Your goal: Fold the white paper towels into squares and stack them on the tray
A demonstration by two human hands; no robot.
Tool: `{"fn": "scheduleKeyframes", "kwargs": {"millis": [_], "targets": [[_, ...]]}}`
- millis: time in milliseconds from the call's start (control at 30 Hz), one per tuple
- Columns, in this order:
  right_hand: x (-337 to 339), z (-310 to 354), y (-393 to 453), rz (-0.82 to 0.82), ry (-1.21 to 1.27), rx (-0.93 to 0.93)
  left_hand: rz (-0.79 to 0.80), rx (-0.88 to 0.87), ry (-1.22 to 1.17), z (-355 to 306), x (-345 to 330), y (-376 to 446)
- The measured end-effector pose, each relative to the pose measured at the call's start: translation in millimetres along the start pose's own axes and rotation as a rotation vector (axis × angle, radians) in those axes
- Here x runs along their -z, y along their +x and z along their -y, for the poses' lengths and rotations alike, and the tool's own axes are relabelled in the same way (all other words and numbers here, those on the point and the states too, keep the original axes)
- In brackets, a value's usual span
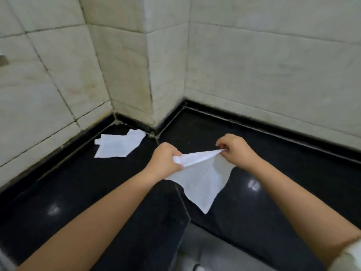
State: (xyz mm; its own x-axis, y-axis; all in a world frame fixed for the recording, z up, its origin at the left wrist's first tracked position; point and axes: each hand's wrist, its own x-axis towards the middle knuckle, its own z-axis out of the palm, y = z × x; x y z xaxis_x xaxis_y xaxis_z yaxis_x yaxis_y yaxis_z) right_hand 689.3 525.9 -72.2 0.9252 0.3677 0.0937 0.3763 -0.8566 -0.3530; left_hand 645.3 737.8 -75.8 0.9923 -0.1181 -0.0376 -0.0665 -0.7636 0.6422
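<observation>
Above the black counter, the left hand and right hand pinched a paper towel with curled fingers; another towel lay near the tiled wall.

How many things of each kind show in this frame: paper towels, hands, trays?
White paper towels: 2, the held towel stretched between both hands and the lying towel on the black counter
Hands: 2, left hand and right hand
Trays: 0 in view
Total: 4
</observation>
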Motion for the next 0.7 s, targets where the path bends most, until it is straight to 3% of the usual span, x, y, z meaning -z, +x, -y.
{"fn": "scheduleKeyframes", "kwargs": {"millis": [67, 167, 267, 367, 500, 633, 700], "targets": [[28, -35, -21, -0.158, -0.025, -0.078, 0.028, -0.11, 0.094, -37, -20, 22], [71, -86, -60, -0.379, -0.139, -0.144, -0.005, -0.224, 0.04, -99, -46, 46], [94, -133, -108, -0.418, -0.349, -0.151, 0.006, -0.215, -0.078, -143, -77, 61], [80, -176, -154, -0.319, -0.467, -0.149, 0.128, -0.133, -0.083, -147, -128, 71], [22, -213, -209, -0.048, -0.4, -0.143, 0.328, -0.047, -0.011, -124, -202, 63], [-29, -233, -240, 0.298, -0.255, -0.329, 0.538, -0.061, 0.169, -110, -253, 51], [-36, -239, -244, 0.395, -0.183, -0.39, 0.606, -0.131, 0.294, -107, -266, 46]]}}
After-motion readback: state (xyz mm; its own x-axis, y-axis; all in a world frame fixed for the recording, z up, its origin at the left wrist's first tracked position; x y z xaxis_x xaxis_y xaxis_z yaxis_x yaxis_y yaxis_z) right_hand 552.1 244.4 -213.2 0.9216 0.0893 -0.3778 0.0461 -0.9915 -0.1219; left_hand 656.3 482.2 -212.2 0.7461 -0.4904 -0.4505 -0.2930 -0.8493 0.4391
